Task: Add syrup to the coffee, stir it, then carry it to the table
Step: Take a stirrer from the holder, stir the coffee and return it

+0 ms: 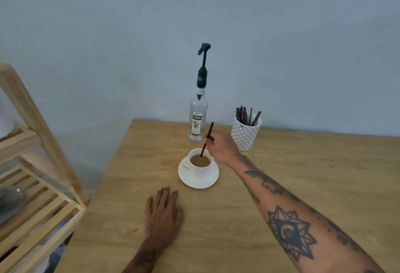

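Note:
A white cup (199, 169) of light brown coffee stands on a white saucer (198, 180) on the wooden table (270, 164). My right hand (223, 148) pinches a dark stir stick (207, 138) whose lower end dips into the coffee. My left hand (164, 214) lies flat on the table just in front of the saucer, palm down, fingers apart, holding nothing. Behind the cup stands a clear glass syrup bottle (198, 119) with a dark pump on top, upright and untouched.
A white patterned holder (245, 135) with several dark stir sticks stands right of the bottle, close behind my right hand. A slatted wooden rack (39, 208) sits left of the table. A plain wall rises behind the table's far edge.

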